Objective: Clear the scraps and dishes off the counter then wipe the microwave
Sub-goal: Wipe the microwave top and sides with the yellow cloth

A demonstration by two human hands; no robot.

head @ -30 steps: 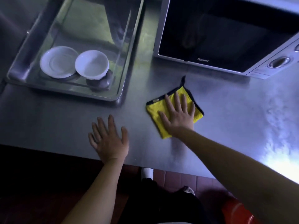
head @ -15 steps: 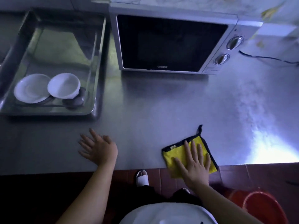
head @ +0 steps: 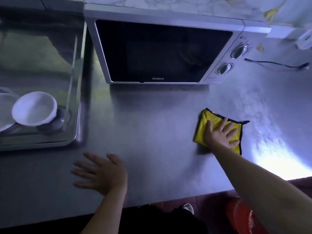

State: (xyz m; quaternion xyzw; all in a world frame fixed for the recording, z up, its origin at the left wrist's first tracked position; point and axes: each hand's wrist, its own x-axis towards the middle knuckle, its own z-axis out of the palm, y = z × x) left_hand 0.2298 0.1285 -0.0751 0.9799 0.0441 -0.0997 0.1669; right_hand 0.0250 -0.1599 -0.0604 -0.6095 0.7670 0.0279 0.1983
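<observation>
Our right hand (head: pixel 221 135) presses flat, fingers spread, on the yellow cloth (head: pixel 207 121) on the counter (head: pixel 152 129), near-right of the microwave (head: pixel 162 51); our left hand (head: pixel 101 173) hovers with fingers straight; a white bowl (head: pixel 34 108) sits in the sink (head: pixel 79 115) far left

Sink (head: pixel 79 132) with bowl (head: pixel 34 108) left of microwave (head: pixel 162 51); cloth (head: pixel 217 130) before it.

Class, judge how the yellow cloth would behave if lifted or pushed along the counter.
The yellow cloth looks soft and plush, so probably floppy and light. Under the flat right hand it likely slides easily over the smooth steel counter.
</observation>
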